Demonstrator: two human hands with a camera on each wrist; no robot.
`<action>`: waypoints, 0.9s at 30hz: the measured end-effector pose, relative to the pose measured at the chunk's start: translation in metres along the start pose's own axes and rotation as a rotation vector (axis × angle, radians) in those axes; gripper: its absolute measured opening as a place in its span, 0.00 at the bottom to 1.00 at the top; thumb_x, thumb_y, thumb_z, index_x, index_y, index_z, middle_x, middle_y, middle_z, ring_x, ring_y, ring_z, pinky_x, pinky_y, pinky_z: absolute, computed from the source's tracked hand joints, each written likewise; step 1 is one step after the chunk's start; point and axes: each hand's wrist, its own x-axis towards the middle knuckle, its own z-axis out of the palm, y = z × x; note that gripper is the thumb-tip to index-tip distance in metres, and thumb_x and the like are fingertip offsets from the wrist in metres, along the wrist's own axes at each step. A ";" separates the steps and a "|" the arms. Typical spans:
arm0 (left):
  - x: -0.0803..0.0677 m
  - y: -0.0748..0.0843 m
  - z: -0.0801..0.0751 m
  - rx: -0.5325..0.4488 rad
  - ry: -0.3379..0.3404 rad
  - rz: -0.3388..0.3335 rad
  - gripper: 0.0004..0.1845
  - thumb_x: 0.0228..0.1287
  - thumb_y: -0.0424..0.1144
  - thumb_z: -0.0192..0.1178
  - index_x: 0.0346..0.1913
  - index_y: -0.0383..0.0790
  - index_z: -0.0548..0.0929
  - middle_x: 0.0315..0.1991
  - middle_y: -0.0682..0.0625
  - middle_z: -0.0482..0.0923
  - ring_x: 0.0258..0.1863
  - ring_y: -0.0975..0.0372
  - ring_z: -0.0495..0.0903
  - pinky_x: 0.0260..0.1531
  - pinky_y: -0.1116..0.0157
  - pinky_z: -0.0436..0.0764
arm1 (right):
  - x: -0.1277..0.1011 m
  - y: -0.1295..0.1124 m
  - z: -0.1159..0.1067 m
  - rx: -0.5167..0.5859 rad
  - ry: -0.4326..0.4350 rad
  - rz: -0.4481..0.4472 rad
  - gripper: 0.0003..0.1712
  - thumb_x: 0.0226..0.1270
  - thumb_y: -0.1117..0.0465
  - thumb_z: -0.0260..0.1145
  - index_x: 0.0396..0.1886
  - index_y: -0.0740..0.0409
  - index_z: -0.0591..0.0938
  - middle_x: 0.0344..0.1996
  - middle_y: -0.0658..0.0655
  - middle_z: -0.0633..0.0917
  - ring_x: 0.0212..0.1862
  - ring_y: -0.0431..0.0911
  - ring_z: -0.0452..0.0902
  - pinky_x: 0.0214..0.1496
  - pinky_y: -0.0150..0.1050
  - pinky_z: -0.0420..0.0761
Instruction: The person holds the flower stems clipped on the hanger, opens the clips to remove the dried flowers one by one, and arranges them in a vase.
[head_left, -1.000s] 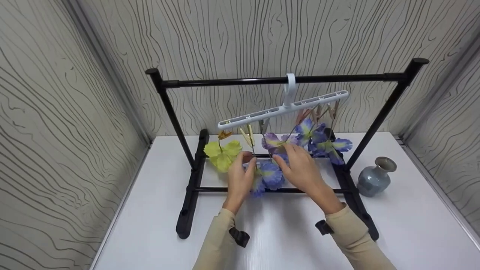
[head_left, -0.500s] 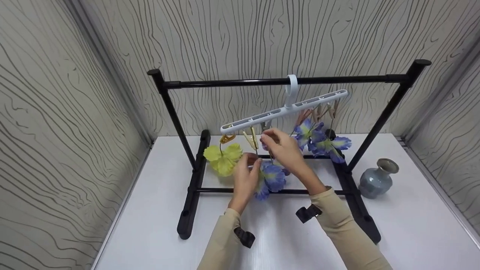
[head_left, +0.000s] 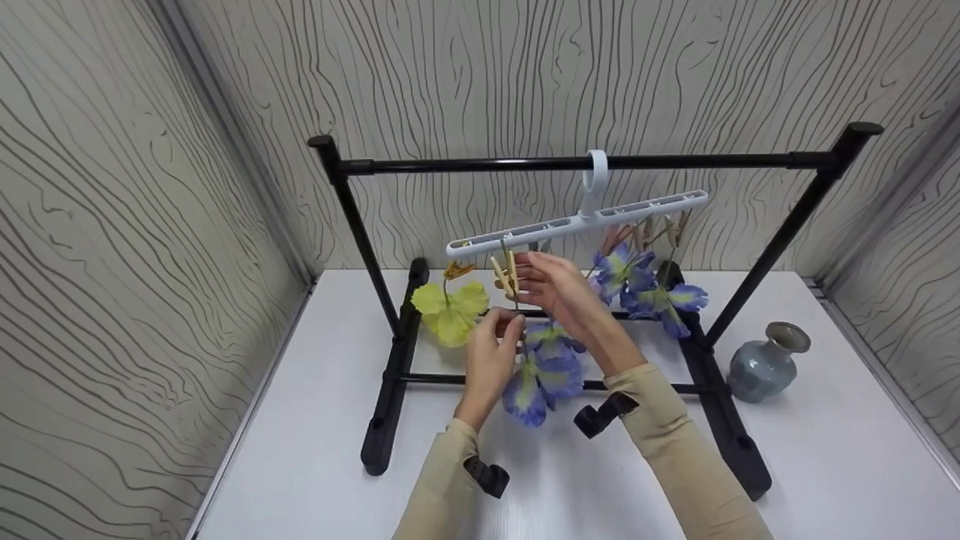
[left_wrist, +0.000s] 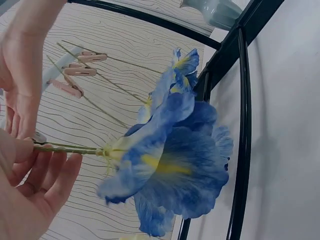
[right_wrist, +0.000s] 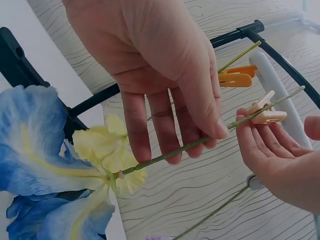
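My left hand [head_left: 491, 356] pinches the green stem [right_wrist: 175, 152] of a blue artificial flower [head_left: 546, 382] with yellow throats, thumb against fingers. The blossom hangs to the right of this hand. Beyond its fingertips the stem rises past a cream clothespin [right_wrist: 270, 117] below the white hanger [head_left: 585, 223]. My right hand [head_left: 568, 296] is raised beside that clothespin with its fingers loosely extended. In the right wrist view, its fingertips sit right at the clothespin and stem, while the thumb stands apart. Left of the hands, a yellow flower [head_left: 450, 319] hangs from an orange clothespin [head_left: 459, 271].
The hanger hooks over the top bar [head_left: 465, 166] of a black rack. More blue-violet flowers [head_left: 664, 301] hang at the right from pinkish clothespins [left_wrist: 80, 71]. A grey-blue vase [head_left: 763, 366] stands on the white table [head_left: 300, 450], right of the rack. Patterned walls enclose the table.
My right hand has moved up and left, from beside the purple flower to the cream clothespin. My left hand keeps its pinch on the stem, and the blue blossom hangs slightly lower.
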 end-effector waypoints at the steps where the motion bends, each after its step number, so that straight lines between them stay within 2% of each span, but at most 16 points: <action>1: 0.000 0.001 -0.001 -0.013 -0.011 -0.016 0.07 0.77 0.32 0.59 0.39 0.32 0.82 0.33 0.41 0.83 0.32 0.56 0.84 0.30 0.62 0.87 | 0.002 0.001 0.000 0.024 -0.013 0.012 0.24 0.88 0.58 0.45 0.66 0.76 0.70 0.46 0.59 0.86 0.49 0.50 0.85 0.55 0.43 0.84; 4: 0.000 0.002 -0.002 -0.036 -0.033 -0.036 0.07 0.77 0.32 0.59 0.39 0.31 0.82 0.33 0.40 0.82 0.33 0.53 0.84 0.31 0.60 0.88 | 0.008 0.003 0.000 0.107 -0.046 0.048 0.24 0.88 0.58 0.44 0.65 0.73 0.73 0.49 0.61 0.87 0.52 0.53 0.85 0.58 0.45 0.84; 9: 0.000 0.004 -0.006 -0.048 -0.065 -0.045 0.06 0.77 0.30 0.58 0.40 0.31 0.82 0.32 0.42 0.82 0.34 0.50 0.86 0.30 0.62 0.88 | 0.019 0.011 -0.001 0.306 -0.102 0.104 0.21 0.88 0.59 0.44 0.56 0.66 0.81 0.50 0.65 0.87 0.52 0.54 0.86 0.57 0.45 0.84; 14: 0.000 0.006 -0.009 -0.062 -0.096 -0.054 0.06 0.78 0.31 0.58 0.40 0.32 0.82 0.35 0.36 0.82 0.35 0.52 0.86 0.31 0.63 0.88 | 0.025 0.019 -0.003 0.493 -0.195 0.142 0.23 0.89 0.59 0.42 0.58 0.67 0.80 0.50 0.67 0.86 0.51 0.55 0.84 0.55 0.45 0.84; 18: -0.001 0.007 -0.011 -0.076 -0.118 -0.044 0.06 0.78 0.32 0.59 0.40 0.32 0.81 0.35 0.37 0.82 0.35 0.51 0.85 0.30 0.62 0.88 | 0.027 0.022 -0.003 0.573 -0.263 0.142 0.25 0.89 0.59 0.40 0.58 0.69 0.80 0.50 0.65 0.84 0.49 0.53 0.81 0.54 0.44 0.83; 23: -0.002 0.008 -0.013 -0.083 -0.118 -0.012 0.06 0.77 0.32 0.59 0.40 0.32 0.81 0.34 0.38 0.83 0.36 0.44 0.86 0.30 0.59 0.89 | 0.029 0.022 -0.001 0.642 -0.274 0.140 0.23 0.88 0.62 0.40 0.54 0.72 0.80 0.48 0.64 0.80 0.46 0.52 0.78 0.53 0.46 0.82; 27: -0.004 0.008 -0.015 -0.050 -0.117 0.003 0.07 0.77 0.32 0.59 0.40 0.32 0.82 0.33 0.42 0.82 0.34 0.52 0.84 0.29 0.59 0.88 | 0.031 0.021 0.002 0.669 -0.233 0.139 0.21 0.87 0.65 0.41 0.51 0.71 0.80 0.47 0.65 0.80 0.45 0.53 0.79 0.51 0.46 0.82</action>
